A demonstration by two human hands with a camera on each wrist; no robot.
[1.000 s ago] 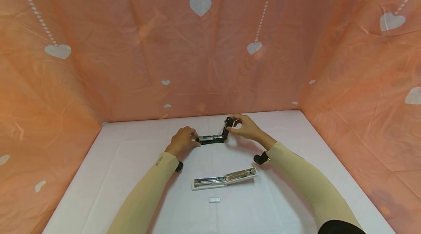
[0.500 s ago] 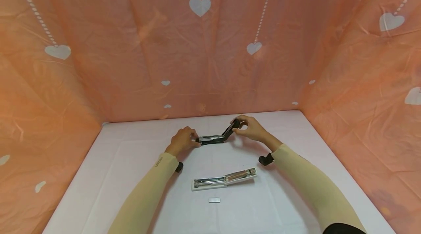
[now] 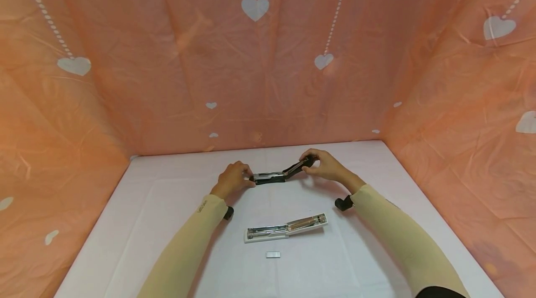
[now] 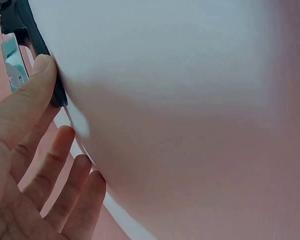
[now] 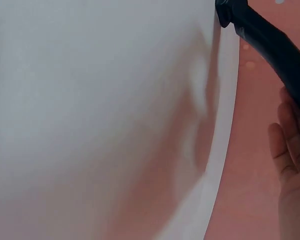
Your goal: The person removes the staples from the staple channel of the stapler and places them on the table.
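On a white-covered table (image 3: 113, 247), everything is laid out under plain light, and the back and both sides are closed in by an orange curtain (image 3: 289, 98) printed with pale hearts. Near the back edge, a folded-open black stapler (image 3: 270, 178) is held by two hands: its left end is pinched low by the left hand (image 3: 231, 179), and its right half is gripped and tilted up by the right hand (image 3: 328, 166). Closer to the viewer, an opened white stapler (image 3: 286, 229) is seen between the forearms, with a small strip of staples (image 3: 273, 254) just below it. Either side is kind of boxed in by the tan sleeves (image 3: 402, 235). Not much depth is left behind the black stapler before the curtain is met; more white surface is seen outside each arm, bounded by the slanting side edges.
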